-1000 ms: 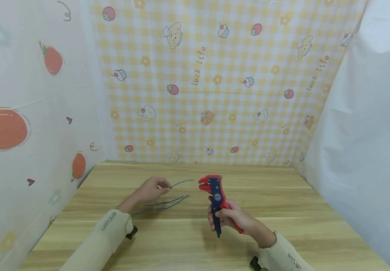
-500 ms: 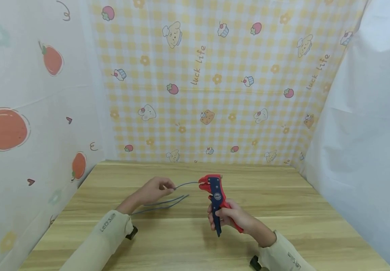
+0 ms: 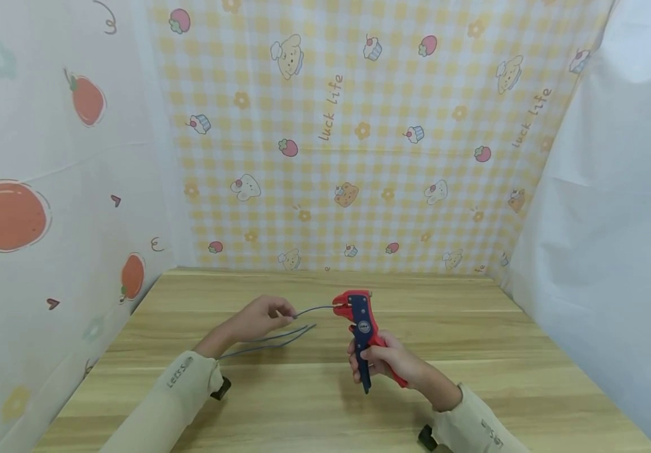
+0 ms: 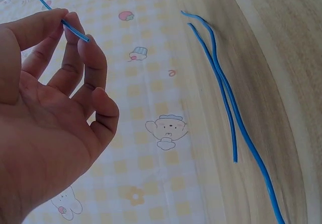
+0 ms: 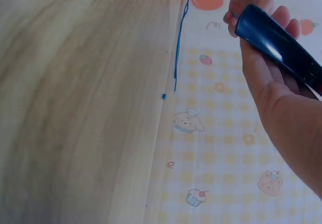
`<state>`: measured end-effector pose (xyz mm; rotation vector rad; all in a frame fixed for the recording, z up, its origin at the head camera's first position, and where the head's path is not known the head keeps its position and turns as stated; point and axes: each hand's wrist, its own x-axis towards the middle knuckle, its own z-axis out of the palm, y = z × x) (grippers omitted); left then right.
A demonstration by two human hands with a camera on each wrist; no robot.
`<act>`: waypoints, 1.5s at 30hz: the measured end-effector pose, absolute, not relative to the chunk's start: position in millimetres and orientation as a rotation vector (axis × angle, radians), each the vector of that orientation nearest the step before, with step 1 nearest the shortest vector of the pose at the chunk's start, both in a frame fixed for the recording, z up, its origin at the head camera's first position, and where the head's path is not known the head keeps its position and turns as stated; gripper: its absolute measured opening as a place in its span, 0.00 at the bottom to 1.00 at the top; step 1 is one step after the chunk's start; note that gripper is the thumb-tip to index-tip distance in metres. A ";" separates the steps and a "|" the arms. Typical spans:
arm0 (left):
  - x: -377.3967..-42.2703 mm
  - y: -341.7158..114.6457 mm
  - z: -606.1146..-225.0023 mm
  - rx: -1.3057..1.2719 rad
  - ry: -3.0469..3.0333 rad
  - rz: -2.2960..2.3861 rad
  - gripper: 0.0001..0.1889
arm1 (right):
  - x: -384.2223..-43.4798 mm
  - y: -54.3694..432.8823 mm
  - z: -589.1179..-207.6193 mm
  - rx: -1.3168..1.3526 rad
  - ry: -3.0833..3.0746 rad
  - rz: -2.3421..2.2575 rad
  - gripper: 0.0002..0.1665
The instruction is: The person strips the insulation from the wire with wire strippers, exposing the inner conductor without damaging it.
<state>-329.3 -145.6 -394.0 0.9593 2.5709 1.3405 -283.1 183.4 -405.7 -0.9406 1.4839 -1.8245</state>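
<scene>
A short blue wire (image 3: 312, 308) is pinched between the thumb and fingertips of my left hand (image 3: 260, 318). Its far end reaches the mouth of the red and dark blue wire stripper (image 3: 363, 324); how deep it sits there is hard to tell. My right hand (image 3: 397, 363) grips the stripper by its handles, head up. From the left wrist view, the near end of the pinched wire (image 4: 76, 31) pokes out past the thumb. In the right wrist view, the stripper's blue handle (image 5: 276, 38) covers part of the fingers.
Two more blue wires (image 4: 221, 78) lie side by side on the wooden table (image 3: 314, 402), just below the left hand in the head view. A tiny blue piece (image 5: 164, 96) lies near them. Patterned cloth (image 3: 336, 157) hangs behind the table and along the left.
The left hand has shifted slightly right, bringing the wire's end from just short of the stripper into its mouth. The right hand and stripper have hardly moved.
</scene>
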 end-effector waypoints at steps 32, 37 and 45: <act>-321.5 -142.8 -385.1 0.957 2.597 1.302 0.07 | -281.4 182.7 -405.9 -0.924 1.500 -1.816 0.09; -320.6 -143.4 -382.9 0.980 2.604 1.289 0.07 | -281.0 182.3 -405.1 -0.922 1.511 -1.804 0.08; -319.9 -144.1 -379.8 0.997 2.595 1.282 0.06 | -281.3 182.0 -405.8 -0.921 1.544 -1.794 0.07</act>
